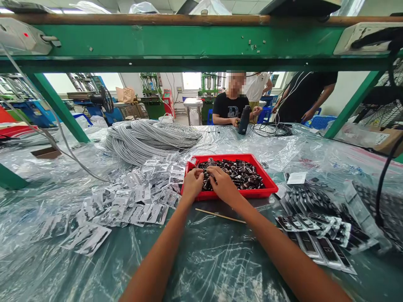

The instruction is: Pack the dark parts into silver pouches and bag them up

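A shallow red tray (266, 178) holds a heap of small, dark, glossy pieces (244, 173) whose exact kind I cannot make out. My left hand (192, 183) is over the tray's left end, its thumb and fingers pinched together. Close beside it, my right hand (223, 184) reaches over the heap with its fingers bent downward and closed. Whatever the fingertips hold is too small to name. Left of the tray lies a spread of small clear packets with printed cards (140, 193). A thin wooden stick (220, 215) rests in front of the tray.
Behind the packets sits a big coil of grey cable (147, 138). Stacked dark items in clear packaging (315, 226) lie at right. A green beam (195, 42) crosses above the plastic-covered table (220, 268). Across it, a person (231, 107) sits near a dark bottle (244, 120).
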{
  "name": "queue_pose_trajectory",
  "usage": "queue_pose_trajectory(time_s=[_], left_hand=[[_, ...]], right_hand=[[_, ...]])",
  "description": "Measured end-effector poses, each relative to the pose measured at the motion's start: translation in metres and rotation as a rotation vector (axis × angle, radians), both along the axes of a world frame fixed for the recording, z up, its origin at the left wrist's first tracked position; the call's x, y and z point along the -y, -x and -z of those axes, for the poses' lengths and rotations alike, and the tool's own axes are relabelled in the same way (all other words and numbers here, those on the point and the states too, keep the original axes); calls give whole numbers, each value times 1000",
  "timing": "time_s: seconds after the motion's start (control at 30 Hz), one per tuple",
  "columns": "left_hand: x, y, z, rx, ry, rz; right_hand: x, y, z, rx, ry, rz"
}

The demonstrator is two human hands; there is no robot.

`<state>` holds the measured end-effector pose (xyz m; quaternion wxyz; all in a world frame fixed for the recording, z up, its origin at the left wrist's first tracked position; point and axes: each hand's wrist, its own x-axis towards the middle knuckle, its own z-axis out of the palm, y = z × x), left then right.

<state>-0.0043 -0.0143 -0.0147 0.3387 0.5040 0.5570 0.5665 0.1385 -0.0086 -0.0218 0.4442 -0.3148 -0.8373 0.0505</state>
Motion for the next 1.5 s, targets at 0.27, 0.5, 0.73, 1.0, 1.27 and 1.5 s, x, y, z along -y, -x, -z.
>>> queue_pose_trajectory(time_s=[0.27, 0.5, 0.73, 1.0, 1.27, 1.5], left_hand=[[-1, 1, 2, -4, -7, 20], [5, 2, -4, 181, -90, 111], [7, -4, -6, 269, -96, 84], [15, -7, -9, 243, -169, 234], [9, 4, -19, 68, -111, 166], [3, 53, -36, 111, -148, -279]], right_hand=[[-2, -3, 4, -52, 86, -117], [3, -2, -7, -170, 2, -54], [12, 4, -10, -32, -20, 47], [15, 5, -18, -257, 163, 104], [4, -5, -24, -419, 376, -3], [1, -8, -39, -323, 170, 101]])
